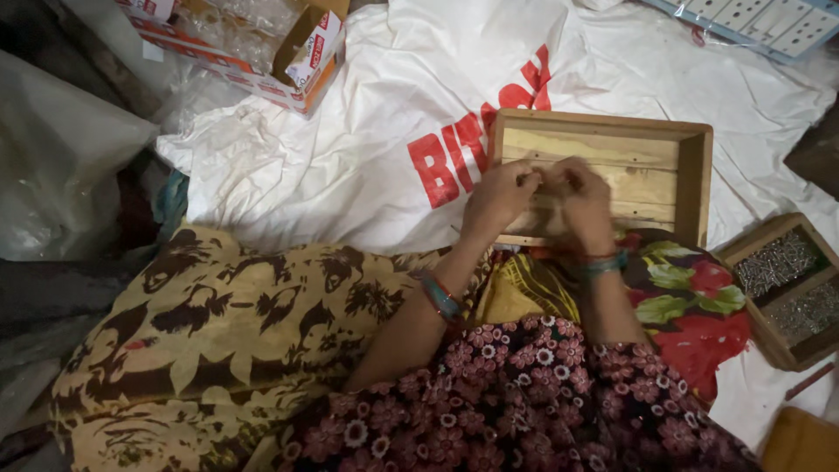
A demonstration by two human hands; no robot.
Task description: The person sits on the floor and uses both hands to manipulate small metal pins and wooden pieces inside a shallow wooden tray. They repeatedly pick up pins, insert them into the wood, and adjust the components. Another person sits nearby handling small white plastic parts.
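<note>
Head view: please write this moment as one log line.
left hand | right hand | fingertips together over wooden tray | held item too small to tell

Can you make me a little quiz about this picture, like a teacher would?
1. True or false: both hands, left hand and right hand, are over the wooden tray.
2. What fills the small wooden box on the right? A) small metal pieces B) buttons C) sand
3. What colour is the big sheet under the tray?

Key: 1 true; 2 A; 3 white with red letters.
</note>
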